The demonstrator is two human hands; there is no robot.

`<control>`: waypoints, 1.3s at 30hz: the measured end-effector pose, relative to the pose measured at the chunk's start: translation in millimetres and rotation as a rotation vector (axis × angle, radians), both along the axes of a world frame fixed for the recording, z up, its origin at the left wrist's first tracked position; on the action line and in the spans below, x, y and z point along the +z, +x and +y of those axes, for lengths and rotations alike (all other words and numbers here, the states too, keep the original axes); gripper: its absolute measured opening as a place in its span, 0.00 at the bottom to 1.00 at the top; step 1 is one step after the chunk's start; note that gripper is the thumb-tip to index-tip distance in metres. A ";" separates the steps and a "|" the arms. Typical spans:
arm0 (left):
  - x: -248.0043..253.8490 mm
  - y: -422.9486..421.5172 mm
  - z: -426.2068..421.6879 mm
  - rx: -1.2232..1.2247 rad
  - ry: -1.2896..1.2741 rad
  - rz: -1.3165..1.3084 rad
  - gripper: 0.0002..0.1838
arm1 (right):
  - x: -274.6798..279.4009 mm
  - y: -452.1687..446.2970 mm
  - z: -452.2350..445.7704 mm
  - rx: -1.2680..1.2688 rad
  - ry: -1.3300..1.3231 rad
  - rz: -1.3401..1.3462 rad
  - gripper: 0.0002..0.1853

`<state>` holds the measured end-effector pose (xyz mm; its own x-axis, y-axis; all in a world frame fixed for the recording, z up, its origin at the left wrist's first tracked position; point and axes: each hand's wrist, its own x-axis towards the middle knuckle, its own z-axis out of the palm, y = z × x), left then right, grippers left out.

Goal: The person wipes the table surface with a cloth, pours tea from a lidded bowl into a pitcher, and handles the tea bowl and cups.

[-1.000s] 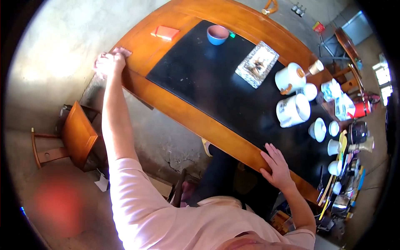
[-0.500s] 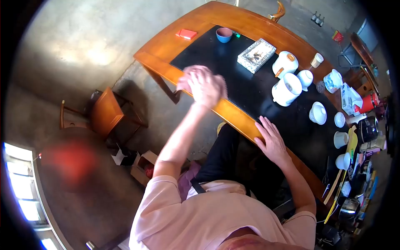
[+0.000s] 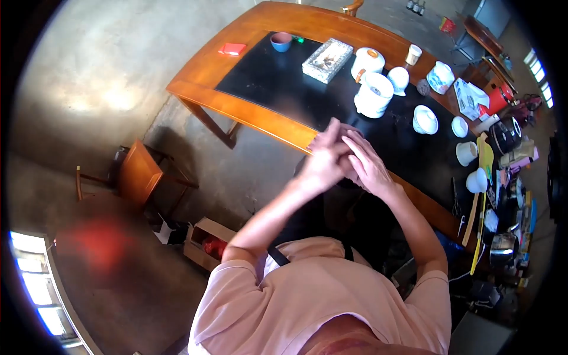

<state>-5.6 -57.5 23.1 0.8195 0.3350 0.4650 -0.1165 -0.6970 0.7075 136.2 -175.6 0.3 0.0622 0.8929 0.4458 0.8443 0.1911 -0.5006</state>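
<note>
My left hand point(image 3: 326, 158) and my right hand point(image 3: 371, 167) meet over the near edge of the wooden table point(image 3: 260, 120). Between and behind the fingers shows a bit of pinkish cloth point(image 3: 353, 128), mostly covered and blurred. The left hand is closed around it, with one finger pointing up. Stretched fingers of my right hand lie against the left one. Just beyond the hands, a white canister point(image 3: 374, 96) stands on the black tabletop inlay point(image 3: 260, 80), beside a white teapot point(image 3: 368, 61) with an orange-brown handle.
A blue bowl point(image 3: 281, 42), red packet point(image 3: 232, 49) and patterned ash tray point(image 3: 327, 60) are on the far left part. White cups and a lidded bowl point(image 3: 425, 120) stand rightward, near crowded utensils. A wooden chair point(image 3: 140, 173) and cardboard box point(image 3: 207, 241) are on the floor.
My left hand has moved right and nearer with the cloth, away from the table's left part. My right hand has lifted from the table edge and come against it. The view has shifted.
</note>
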 end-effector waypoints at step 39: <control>-65.7 -75.7 317.7 1.491 -0.098 0.828 0.43 | -22.5 5.6 89.8 0.419 -0.164 -0.263 0.21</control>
<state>-81.3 260.2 -42.6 -0.2123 0.9764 0.0410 0.9397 0.1924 0.2827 141.9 -85.7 -22.2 -0.4111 0.8765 0.2507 0.8135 0.4768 -0.3330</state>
